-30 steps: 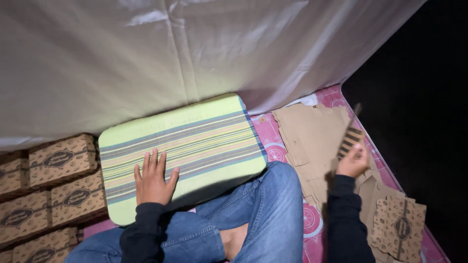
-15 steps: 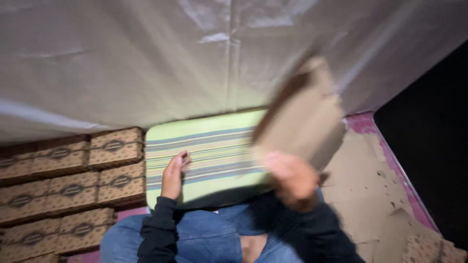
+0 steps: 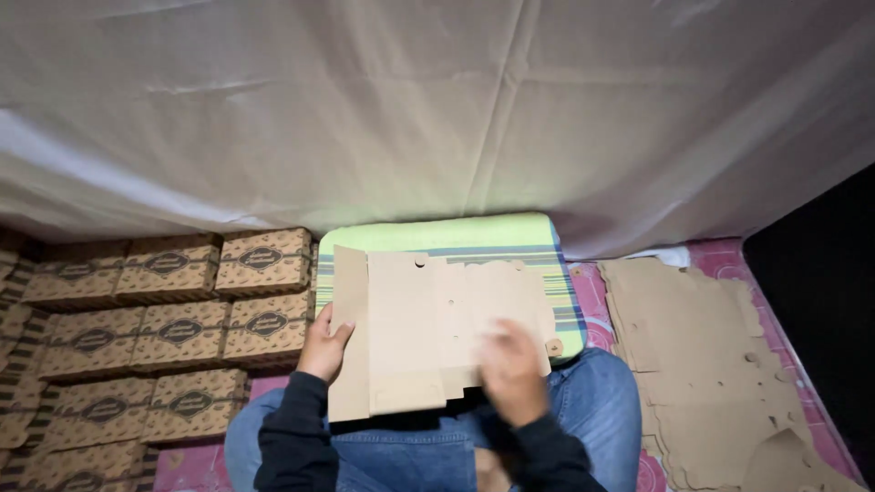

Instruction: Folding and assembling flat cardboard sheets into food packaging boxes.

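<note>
My left hand [image 3: 324,346] grips the left edge of the flat cardboard blank [image 3: 428,328], thumb on top; my right hand [image 3: 512,372] lies on it, blurred, so I cannot tell its grip; the blank rests on the striped cushion [image 3: 437,235] over my lap; I think pressing along the creases folds cleanly; finished boxes [image 3: 182,328] stand left, more blanks [image 3: 702,346] right, white sheet [image 3: 437,109] behind.

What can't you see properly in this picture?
Head view:
- Right hand: blurred, so its fingers cannot be made out.
- Striped cushion: mostly covered by the flat cardboard sheet that the left hand grips.
- Stacked boxes: cut off by the left edge.
- Far right: too dark.
</note>
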